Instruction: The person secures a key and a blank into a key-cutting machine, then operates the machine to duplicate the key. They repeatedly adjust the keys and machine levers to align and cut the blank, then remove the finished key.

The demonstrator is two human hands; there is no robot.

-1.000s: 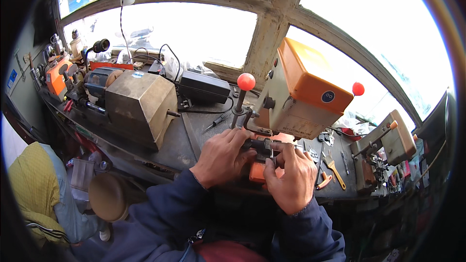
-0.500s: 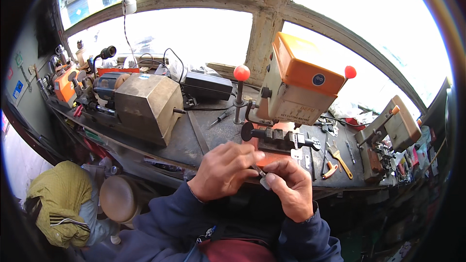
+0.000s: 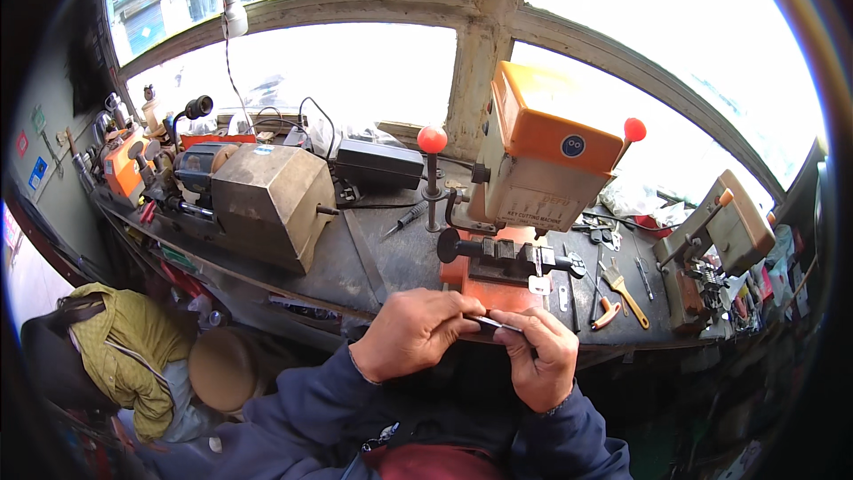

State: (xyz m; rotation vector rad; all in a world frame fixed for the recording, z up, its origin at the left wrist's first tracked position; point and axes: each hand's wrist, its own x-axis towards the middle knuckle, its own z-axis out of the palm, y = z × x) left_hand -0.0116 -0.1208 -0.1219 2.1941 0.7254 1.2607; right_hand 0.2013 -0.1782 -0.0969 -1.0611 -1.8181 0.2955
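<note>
Just in front of the bench edge, both hands meet over a small, thin metal piece that looks like a key [image 3: 498, 324]. My left hand [image 3: 418, 331] pinches its darker end between thumb and fingertips. My right hand [image 3: 542, 356] grips the other end, thumb below and fingers above. Fingers cover much of the piece. Behind them stands an orange and cream key cutting machine [image 3: 542, 182] with red-balled levers. A pale key head [image 3: 539, 284] sticks out from its vise [image 3: 502, 253].
A grey metal-housed machine [image 3: 271, 196] stands left, a black power box [image 3: 380, 164] behind it. Right of the vise lie a yellow-handled brush [image 3: 626, 293], an orange-handled tool [image 3: 606, 313] and a second cutting machine [image 3: 711, 249]. A person in a yellow-green jacket [image 3: 129, 347] is beside a round stool [image 3: 220, 369].
The metal piece has turned from slanting to nearly level, edge-on. My left hand has lowered slightly, and the right fingers have closed over the piece. The person at left has shifted.
</note>
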